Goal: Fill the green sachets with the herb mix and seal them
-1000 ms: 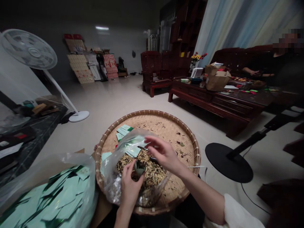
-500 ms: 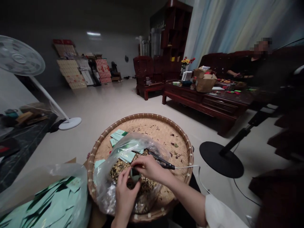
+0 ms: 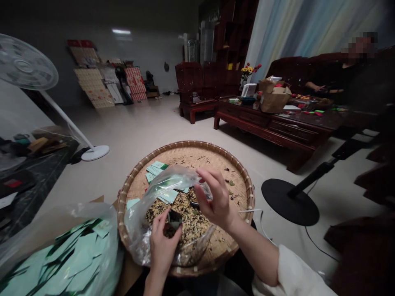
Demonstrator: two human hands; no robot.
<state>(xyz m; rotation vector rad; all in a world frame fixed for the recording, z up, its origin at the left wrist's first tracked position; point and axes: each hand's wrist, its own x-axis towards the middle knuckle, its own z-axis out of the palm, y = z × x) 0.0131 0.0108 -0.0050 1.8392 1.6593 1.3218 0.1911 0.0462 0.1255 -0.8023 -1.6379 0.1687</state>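
My left hand [image 3: 162, 242] is closed round a small pale-green packet [image 3: 175, 220], whose mouth gapes upward. My right hand [image 3: 217, 201] is raised with thumb and fingers apart and holds nothing, near the rim of a clear plastic bag [image 3: 163, 181]. In that bag lies a loose dark-and-cream dry mix [image 3: 196, 234], with flat green packets [image 3: 168, 196] on top. A black tool [image 3: 194, 205] pokes out from behind my right hand; the rest of it is hidden. Everything rests in a round woven bamboo tray [image 3: 251, 197], where more green packets [image 3: 156, 167] lie at the far left.
A large plastic bag full of flat green packets [image 3: 77, 250] stands at lower left. A white cord [image 3: 261, 222] runs off the tray's right side. Fan bases stand right [image 3: 290, 201] and left [image 3: 95, 152]. A person [image 3: 327, 82] sits beyond the dark wooden table [image 3: 262, 135].
My right hand has let go of the packet and moved up and right, its fingers spreading. The left hand still holds the packet. The view has shifted slightly.
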